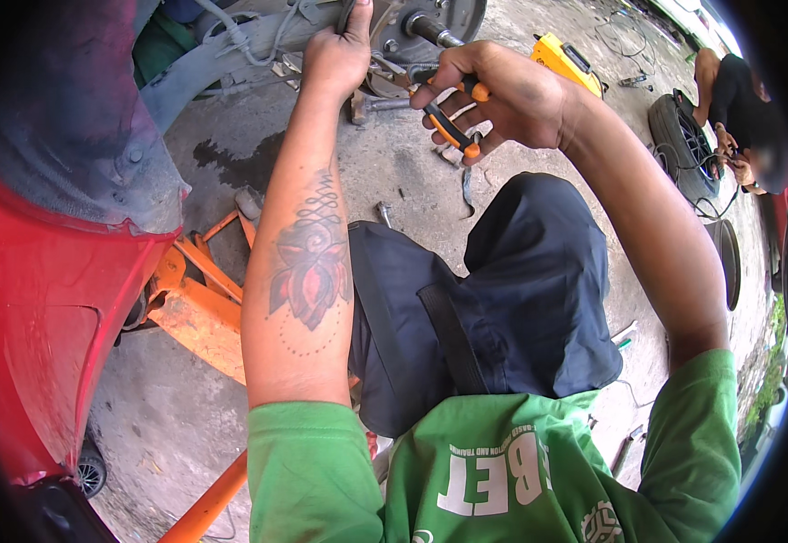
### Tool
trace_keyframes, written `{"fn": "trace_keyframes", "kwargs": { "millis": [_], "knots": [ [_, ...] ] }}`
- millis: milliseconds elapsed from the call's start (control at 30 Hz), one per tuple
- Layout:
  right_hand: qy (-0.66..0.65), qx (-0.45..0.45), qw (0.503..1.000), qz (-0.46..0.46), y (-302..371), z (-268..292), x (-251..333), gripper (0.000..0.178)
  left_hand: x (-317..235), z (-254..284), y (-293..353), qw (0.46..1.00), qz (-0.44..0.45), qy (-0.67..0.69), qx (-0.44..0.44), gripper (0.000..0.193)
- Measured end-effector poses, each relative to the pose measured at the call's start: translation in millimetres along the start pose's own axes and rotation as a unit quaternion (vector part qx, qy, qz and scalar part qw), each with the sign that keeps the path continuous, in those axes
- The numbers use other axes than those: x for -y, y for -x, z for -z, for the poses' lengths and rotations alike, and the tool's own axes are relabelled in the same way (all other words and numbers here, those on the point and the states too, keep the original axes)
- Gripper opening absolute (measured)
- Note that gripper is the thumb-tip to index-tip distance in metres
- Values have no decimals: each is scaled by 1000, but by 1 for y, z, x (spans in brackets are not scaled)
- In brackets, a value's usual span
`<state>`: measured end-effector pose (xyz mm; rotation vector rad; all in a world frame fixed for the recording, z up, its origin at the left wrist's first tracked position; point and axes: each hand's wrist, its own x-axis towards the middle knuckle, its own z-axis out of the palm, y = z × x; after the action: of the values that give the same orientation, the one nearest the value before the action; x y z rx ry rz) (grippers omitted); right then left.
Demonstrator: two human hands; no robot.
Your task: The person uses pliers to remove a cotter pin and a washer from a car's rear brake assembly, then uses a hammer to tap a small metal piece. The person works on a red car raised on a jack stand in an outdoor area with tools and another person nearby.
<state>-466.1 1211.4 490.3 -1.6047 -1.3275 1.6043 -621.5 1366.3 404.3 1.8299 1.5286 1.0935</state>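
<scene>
My right hand [525, 95] holds a pair of pliers [451, 131] with orange and black handles. The handles are spread apart, and their jaws point toward the wheel hub [430, 32]. My left hand [335, 61] is closed with its thumb up, at the top edge beside the car's underside parts. Part of a dark, narrow piece shows at its thumb; the picture's edge cuts it off, so I cannot make out what it is. Just below the hub, between my hands, a hammer [385, 104] lies on the concrete.
A red car body panel [32, 308] fills the left side, with an orange floor jack [196, 321] next to it. A yellow box-shaped device [566, 63] stands beyond my right hand. Farther right, another person [742, 109] works beside a tyre [683, 149]. A loose socket tool [384, 214] lies near my knees.
</scene>
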Motion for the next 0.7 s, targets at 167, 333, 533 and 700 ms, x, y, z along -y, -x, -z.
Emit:
{"fn": "trace_keyframes", "kwargs": {
  "millis": [167, 333, 533, 700],
  "knots": [
    [15, -1, 1000, 4, -2, -3, 4, 44, -1, 1, 0, 1000, -10, -4, -9, 94],
    [5, -42, 999, -8, -3, -13, 2, 44, -1, 2, 1, 1000, -21, 10, 5, 94],
    [17, -50, 999, -9, 0, -16, 0, 42, 0, 0, 0, 1000, -3, -13, -17, 98],
    [25, -41, 999, -11, 3, -9, 2, 41, -1, 1, -2, 999, 27, -30, 0, 100]
  ]
}}
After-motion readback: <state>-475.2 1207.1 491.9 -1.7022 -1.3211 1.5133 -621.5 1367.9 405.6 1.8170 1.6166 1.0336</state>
